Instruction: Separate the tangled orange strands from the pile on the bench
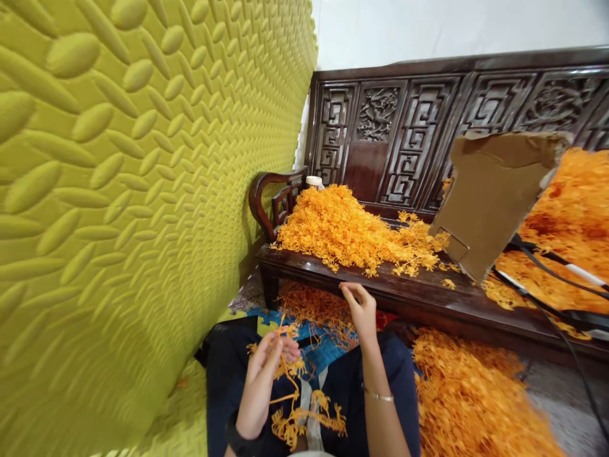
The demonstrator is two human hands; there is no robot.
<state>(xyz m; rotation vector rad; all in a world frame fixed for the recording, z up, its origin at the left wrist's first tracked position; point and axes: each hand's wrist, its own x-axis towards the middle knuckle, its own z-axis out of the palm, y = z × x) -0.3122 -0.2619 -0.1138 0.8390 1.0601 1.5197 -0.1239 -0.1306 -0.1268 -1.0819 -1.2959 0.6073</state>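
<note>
My left hand (261, 368), low in the middle of the head view, is closed on an orange fringed strand (295, 416). Frayed tufts stick out beyond its fingers, and the rest hangs down over my lap. Raised near the front edge of the bench is my right hand (362, 311), thumb and fingers pinched together. Whatever lies between those fingertips, if anything, is too small to make out. Behind it, a heap of orange fringed pieces (342, 228) covers the left end of the dark wooden bench (428, 295).
A cardboard piece (495, 190) leans on the bench beside a larger orange pile (571, 209) and black cables (533, 295). More orange strands (476, 393) lie on the floor at right and under the bench. A yellow textured foam mat (143, 190) stands upright along the left.
</note>
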